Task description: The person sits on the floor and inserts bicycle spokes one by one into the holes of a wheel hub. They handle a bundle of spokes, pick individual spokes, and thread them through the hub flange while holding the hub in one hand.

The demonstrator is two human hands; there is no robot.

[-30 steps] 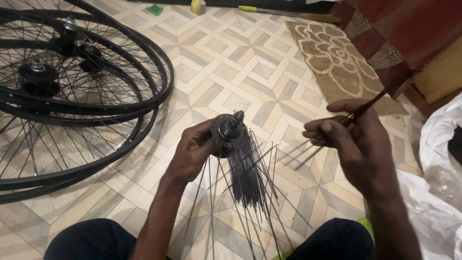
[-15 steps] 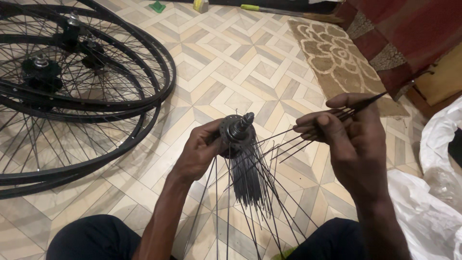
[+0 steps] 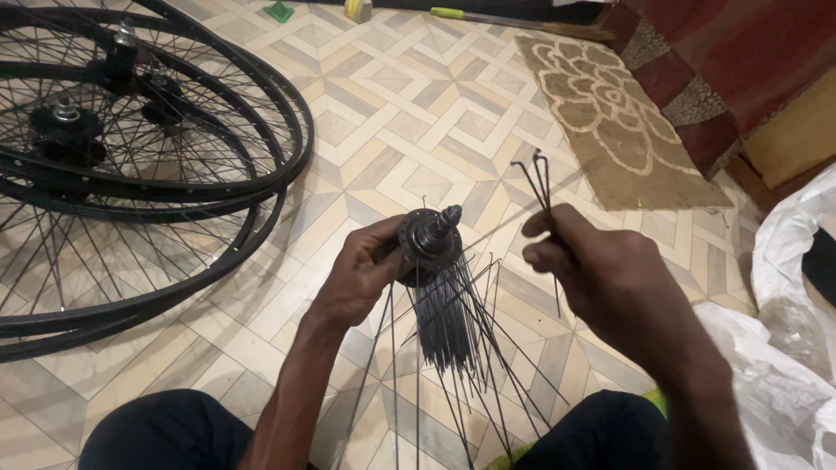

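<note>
Nearest to the camera, the person's two knees in dark trousers frame the bottom of the view, and between them many thin black spokes [image 3: 444, 348] hang down in a bundle from a black wheel hub [image 3: 428, 239]. The left hand [image 3: 361, 274] is closed around the left side of this hub and holds it above the patterned tile floor [image 3: 409, 122], with the axle end pointing up and to the right. Just beside it, the right hand [image 3: 601, 270] pinches a few loose spokes [image 3: 540, 178] between thumb and fingers; their bent ends stand up above the hand. At the right edge of the floor lies a white plastic bag [image 3: 784, 348]. Further away, at the left edge, several spoked bicycle wheels [image 3: 131, 165] lie stacked flat. Toward the far right corner a brown mat [image 3: 610, 130] with a pale flower pattern lies beside red patterned cloth [image 3: 723, 61].
</note>
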